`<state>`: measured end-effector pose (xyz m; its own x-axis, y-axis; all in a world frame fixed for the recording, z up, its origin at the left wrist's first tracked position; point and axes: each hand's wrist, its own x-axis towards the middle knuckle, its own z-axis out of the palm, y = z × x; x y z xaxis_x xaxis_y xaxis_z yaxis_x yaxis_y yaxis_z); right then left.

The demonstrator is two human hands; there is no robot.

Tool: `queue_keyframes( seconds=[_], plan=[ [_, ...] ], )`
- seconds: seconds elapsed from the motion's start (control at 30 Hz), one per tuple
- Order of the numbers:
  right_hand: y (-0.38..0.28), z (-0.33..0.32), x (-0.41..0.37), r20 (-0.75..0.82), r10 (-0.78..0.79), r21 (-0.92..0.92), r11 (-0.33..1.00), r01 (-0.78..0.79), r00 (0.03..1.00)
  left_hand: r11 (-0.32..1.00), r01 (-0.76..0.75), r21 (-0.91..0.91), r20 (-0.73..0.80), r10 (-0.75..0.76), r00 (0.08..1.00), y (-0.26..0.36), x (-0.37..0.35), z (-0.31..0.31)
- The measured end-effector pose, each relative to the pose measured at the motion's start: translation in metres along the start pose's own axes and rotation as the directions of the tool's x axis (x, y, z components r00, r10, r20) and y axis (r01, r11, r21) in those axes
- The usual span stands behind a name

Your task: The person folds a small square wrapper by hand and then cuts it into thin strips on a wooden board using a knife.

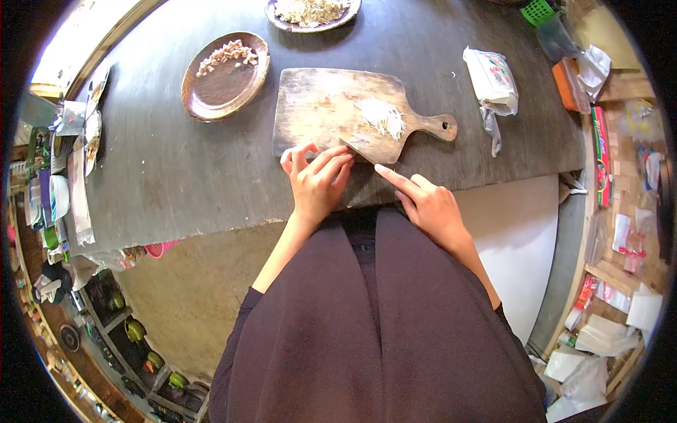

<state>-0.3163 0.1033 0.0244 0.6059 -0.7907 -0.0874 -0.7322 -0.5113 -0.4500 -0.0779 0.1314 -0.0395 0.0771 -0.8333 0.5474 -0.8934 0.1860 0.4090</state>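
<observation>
A wooden cutting board [310, 106] lies on the dark table, its handle pointing right. Thin white strips [383, 118] are heaped on its right half, with a few more by the blade. My right hand [431, 211] grips a knife [360, 150], index finger stretched along it; the handle is hidden in the palm. The blade rests at the board's near edge, its tip toward my left fingers. My left hand [317, 185] has bent fingertips pressed down at that edge beside the blade. Whatever is under them is hidden.
A brown plate [222, 88] with small pinkish pieces [229, 55] stands left of the board. Behind it sits another plate [310, 29] of pale shreds. A white plastic packet [491, 81] lies to the right. Cluttered shelves line both sides.
</observation>
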Motion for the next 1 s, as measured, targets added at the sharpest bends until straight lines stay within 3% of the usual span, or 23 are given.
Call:
queue_keyframes(
  seconds=[0.27, 0.43, 0.87, 1.0],
  plan=[
    [-0.003, -0.013, -0.009, 0.075, 0.075, 0.008, 0.997, -0.076, 0.994, 1.000, 0.000, 0.013, -0.011, 0.001, 1.000, 0.000, 0.001, -0.001],
    [0.005, -0.008, -0.005, -0.011, 0.097, 0.018, 0.995, -0.097, 0.995, 1.000, 0.008, -0.003, -0.012, -0.008, 1.000, 0.002, 0.002, -0.002],
    [-0.001, -0.008, -0.007, 0.017, 0.018, 0.085, 0.996, -0.019, 1.000, 1.000, -0.003, 0.009, -0.002, 0.003, 1.000, 0.000, 0.000, -0.001],
    [-0.003, 0.001, -0.003, 0.007, 0.022, 0.013, 1.000, -0.022, 1.000, 1.000, -0.001, 0.002, 0.006, 0.001, 1.000, 0.000, 0.000, -0.001]
  ],
)
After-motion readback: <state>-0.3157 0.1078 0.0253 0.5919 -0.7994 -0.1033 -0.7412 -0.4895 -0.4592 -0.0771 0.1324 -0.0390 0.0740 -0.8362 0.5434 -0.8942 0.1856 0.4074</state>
